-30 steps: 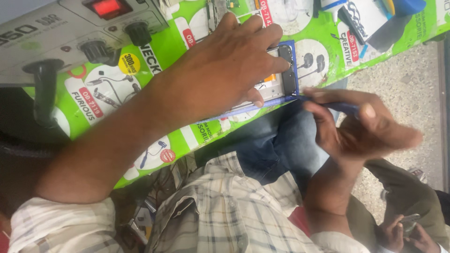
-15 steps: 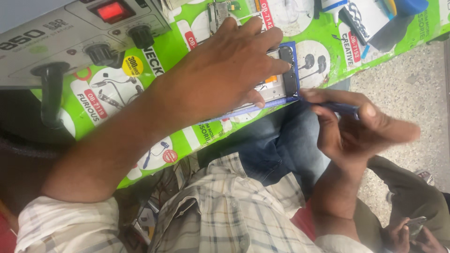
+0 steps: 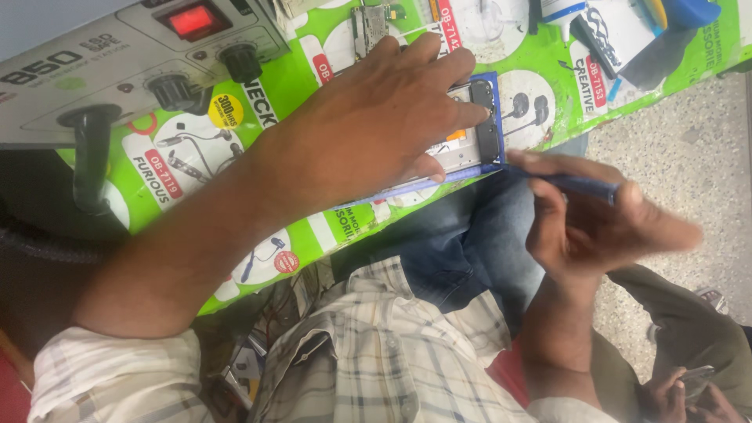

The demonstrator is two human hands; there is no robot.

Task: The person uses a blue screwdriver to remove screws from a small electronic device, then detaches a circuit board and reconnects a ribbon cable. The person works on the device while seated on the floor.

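Blue-framed opened phone (image 3: 470, 137) lies on the green worktop (image 3: 313, 70), left hand (image 3: 376, 117) spread flat over it; right hand (image 3: 603, 219) pinches a blue tool (image 3: 564, 184) at its near corner.

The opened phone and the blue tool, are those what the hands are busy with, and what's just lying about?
In use: opened phone pressed down by the left hand; blue tool in the right hand.

Lying about: grey machine with red switch, small circuit board, blue-capped bottle.

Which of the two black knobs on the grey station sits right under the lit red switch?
The smaller black knob, directly below the red switch; the other knob sits lower left.
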